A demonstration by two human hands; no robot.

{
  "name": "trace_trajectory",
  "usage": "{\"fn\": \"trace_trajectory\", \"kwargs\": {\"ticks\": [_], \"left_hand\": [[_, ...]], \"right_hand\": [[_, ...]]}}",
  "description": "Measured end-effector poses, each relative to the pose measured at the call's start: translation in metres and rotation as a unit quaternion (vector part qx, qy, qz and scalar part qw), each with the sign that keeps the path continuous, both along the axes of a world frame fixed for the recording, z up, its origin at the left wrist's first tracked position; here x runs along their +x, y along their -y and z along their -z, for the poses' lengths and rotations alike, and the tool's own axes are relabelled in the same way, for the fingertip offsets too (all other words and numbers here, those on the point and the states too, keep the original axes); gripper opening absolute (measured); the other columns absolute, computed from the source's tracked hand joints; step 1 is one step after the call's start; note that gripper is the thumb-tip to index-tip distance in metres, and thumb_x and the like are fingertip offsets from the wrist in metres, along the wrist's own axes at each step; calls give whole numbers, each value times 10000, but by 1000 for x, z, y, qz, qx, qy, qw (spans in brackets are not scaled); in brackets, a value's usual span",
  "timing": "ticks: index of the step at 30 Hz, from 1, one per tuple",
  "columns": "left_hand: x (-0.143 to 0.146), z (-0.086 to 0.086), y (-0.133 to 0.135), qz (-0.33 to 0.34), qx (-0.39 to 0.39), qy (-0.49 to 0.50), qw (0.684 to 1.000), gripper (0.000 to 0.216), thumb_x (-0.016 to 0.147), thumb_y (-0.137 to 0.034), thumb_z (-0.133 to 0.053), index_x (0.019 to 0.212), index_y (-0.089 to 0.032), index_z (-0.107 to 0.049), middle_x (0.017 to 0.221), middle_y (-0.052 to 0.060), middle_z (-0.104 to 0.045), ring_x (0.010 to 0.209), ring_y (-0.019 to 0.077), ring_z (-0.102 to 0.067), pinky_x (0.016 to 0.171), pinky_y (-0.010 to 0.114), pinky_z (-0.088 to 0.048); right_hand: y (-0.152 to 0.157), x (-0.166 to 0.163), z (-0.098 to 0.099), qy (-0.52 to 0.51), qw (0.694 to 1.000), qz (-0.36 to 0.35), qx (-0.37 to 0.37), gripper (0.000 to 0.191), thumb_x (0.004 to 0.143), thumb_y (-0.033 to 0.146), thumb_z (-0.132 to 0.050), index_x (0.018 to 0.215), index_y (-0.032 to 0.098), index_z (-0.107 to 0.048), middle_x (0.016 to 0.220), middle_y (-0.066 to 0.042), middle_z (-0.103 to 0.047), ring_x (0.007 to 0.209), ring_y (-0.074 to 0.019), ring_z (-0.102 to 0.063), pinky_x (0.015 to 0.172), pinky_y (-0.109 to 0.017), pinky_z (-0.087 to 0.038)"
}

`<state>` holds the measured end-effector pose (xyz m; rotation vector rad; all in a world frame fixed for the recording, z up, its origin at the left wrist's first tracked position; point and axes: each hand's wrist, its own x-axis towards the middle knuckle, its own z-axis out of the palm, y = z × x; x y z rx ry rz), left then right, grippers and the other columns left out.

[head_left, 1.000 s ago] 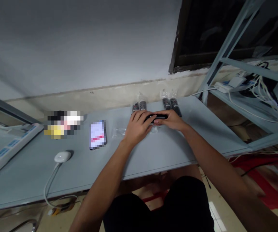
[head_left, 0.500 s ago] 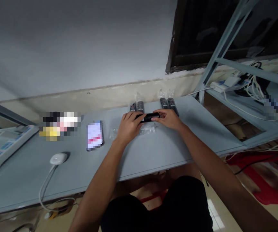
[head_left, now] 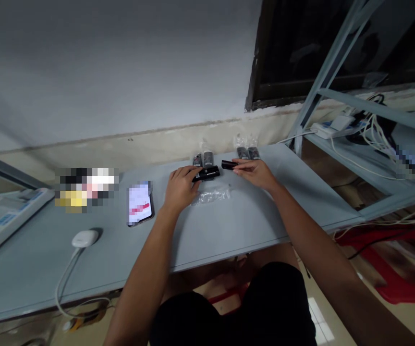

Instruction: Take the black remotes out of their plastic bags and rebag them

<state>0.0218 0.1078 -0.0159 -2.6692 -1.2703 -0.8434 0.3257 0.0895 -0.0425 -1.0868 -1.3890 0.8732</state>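
My left hand (head_left: 182, 188) is closed around one end of a slim black cylindrical item (head_left: 211, 172), whose exact kind I cannot make out. It lies roughly level, with its free end pointing right. Across a small gap, my right hand (head_left: 254, 172) pinches a short dark piece (head_left: 228, 165), like a cap, between thumb and fingers. Just below, on the grey table, lies a crumpled clear plastic bag (head_left: 213, 194). Behind my hands are several dark items in clear plastic sleeves: one pair (head_left: 207, 157) nearer the left hand, another pair (head_left: 248, 153) behind the right.
A phone (head_left: 140, 204) with a lit screen lies left on the table (head_left: 229, 230), near a white cabled device (head_left: 85, 238) and a pixelated heap (head_left: 85, 190). Power strips sit at far left (head_left: 9, 221) and on the right-hand shelf (head_left: 337, 126). A wall rises behind.
The black item has come apart into two pieces. My left hand has shifted slightly left with the longer piece, while the short piece is now separate in my right hand.
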Motion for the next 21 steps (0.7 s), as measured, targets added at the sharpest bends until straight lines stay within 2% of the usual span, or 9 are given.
{"fn": "trace_trajectory", "kwargs": {"ticks": [4,8,11,16,21], "left_hand": [[0,2,-1,15,-10,4,1000,452,933,-191,-648,1380,-261,-659,1326,101,-705,1217,319,-632,1041,526,-520],[1,3,-1,29,-15,11,999,454,932,-174,-640,1380,-244,-656,1329,106,-696,1225,312,-622,1055,523,-523],[1,3,-1,33,-21,7,999,455,920,-160,-645,1365,-251,-663,1313,100,-702,1211,309,-626,1053,527,-525],[0,6,-2,28,-32,4,999,454,913,-163,-661,1359,-249,-666,1325,95,-701,1213,313,-623,1052,522,-526],[1,5,-2,21,-47,1,999,458,917,-162,-660,1366,-252,-664,1333,87,-700,1225,304,-616,1060,498,-522]], "right_hand": [[-2,0,4,18,1000,-21,2,215,676,327,-928,866,253,-861,1274,-74,-767,965,-228,-766,1067,-513,-581],[-5,0,11,1,999,-39,-25,453,665,295,-935,1101,240,-826,1050,-68,-807,956,-238,-771,1042,-523,-586],[-5,0,11,15,999,-39,-35,518,655,256,-940,1156,232,-806,979,-67,-799,911,-230,-761,1009,-499,-597],[-4,1,13,64,997,-34,-19,531,697,244,-902,1215,235,-787,1040,-93,-778,901,-232,-731,940,-477,-617],[-7,2,18,95,994,-38,25,718,726,270,-863,1418,299,-671,1286,-102,-709,976,-233,-705,873,-422,-633]]}}
